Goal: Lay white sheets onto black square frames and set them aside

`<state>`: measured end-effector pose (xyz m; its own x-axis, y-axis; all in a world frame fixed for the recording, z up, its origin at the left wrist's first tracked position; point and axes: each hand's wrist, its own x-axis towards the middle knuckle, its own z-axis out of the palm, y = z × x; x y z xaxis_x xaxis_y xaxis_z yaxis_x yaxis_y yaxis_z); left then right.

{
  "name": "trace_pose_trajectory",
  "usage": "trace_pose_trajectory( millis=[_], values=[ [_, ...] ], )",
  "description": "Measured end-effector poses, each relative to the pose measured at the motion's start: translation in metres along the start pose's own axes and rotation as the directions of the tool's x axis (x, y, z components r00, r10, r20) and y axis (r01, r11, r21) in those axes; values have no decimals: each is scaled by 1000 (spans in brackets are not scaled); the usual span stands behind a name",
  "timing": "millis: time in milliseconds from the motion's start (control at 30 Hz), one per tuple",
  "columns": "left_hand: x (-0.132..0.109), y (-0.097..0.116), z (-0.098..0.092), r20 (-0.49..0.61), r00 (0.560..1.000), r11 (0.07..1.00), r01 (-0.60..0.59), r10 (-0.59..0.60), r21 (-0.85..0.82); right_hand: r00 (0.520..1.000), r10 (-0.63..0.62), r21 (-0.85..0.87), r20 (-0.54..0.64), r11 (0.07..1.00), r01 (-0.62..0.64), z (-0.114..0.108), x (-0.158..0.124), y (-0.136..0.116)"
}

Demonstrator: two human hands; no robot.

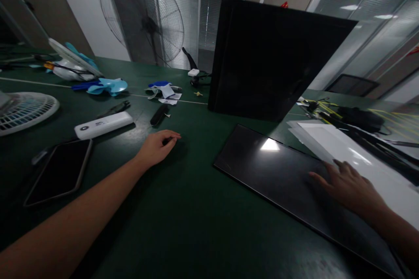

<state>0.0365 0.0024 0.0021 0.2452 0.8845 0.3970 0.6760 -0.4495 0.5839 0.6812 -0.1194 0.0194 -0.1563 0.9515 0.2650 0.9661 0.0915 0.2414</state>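
Note:
My left hand (157, 147) rests on the green table (183, 209), fingers curled around a small dark thing that I cannot make out. A black marker-like object (159, 114) lies a little beyond it. My right hand (347, 185) lies flat with fingers spread on a glossy black panel (278, 170) that lies on the table. Its fingertips touch the edge of a white sheet (353, 157) lying across the panel's right part.
A big black box-like panel (271, 56) stands upright behind. At left lie a dark tablet (60, 172), a white remote-like device (103, 125), a white fan grille (24, 111) and blue fan blades (108, 86). Cables and yellow wires (353, 115) lie right. A standing fan (144, 22) is behind.

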Motion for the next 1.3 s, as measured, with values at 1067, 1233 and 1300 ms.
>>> trace_pose_trajectory(
  millis=[1067,1233,1300],
  values=[
    [4,32,-3,226,964,839,-8,-137,544,664,630,15,404,721,-693,46,146,3],
    [1,23,-1,68,980,705,86,-187,704,748,510,116,425,789,-603,68,132,26],
    [2,18,0,41,982,686,98,-184,721,761,503,114,409,800,-589,66,127,27]
  ],
)
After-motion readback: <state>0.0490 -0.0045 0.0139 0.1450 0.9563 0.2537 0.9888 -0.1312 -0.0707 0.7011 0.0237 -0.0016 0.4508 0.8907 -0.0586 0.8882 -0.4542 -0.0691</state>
